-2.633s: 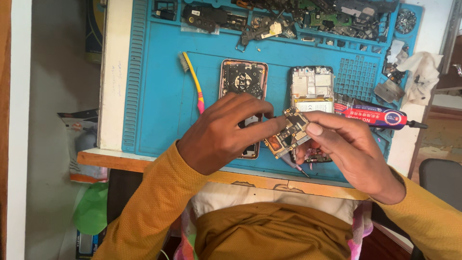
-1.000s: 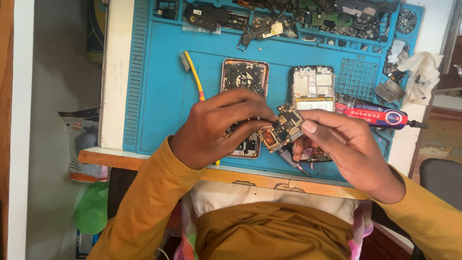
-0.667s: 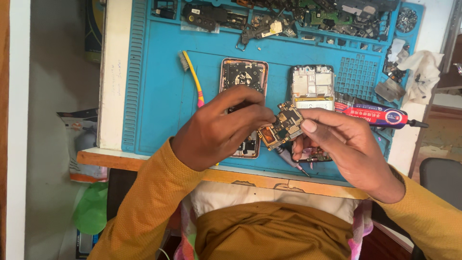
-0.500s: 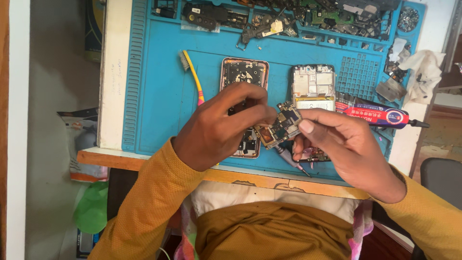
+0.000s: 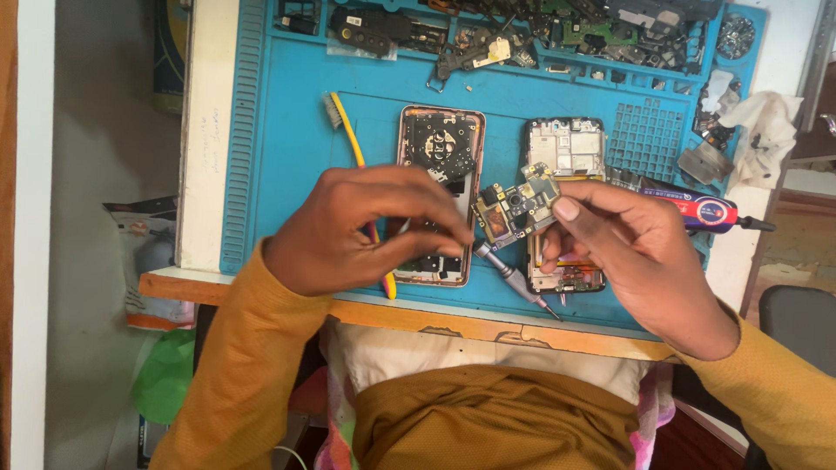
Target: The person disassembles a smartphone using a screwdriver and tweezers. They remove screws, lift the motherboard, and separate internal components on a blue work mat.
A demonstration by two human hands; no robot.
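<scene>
My right hand (image 5: 631,257) holds a small phone circuit board (image 5: 515,209) by its right edge, lifted above the blue work mat (image 5: 287,174). My left hand (image 5: 374,228) is pinched, its fingertips closed on the board's lower left corner. Under the hands lie two opened phones: one with a pink rim (image 5: 440,148) and a second frame (image 5: 568,146) to its right. A small metal screwdriver (image 5: 521,285) slants below the board, with its tip toward the table edge; whether a finger holds it is unclear.
A yellow toothbrush (image 5: 348,144) lies on the mat left of the phones. A red and blue glue tube (image 5: 701,211) lies at the right. Loose phone parts (image 5: 522,30) fill the mat's top trays. Crumpled tissue (image 5: 759,122) sits far right. The wooden table edge (image 5: 435,320) runs in front.
My left hand has slid left off the board, so more of the board shows, and only its fingertips remain at the corner. The right hand and board have barely moved.
</scene>
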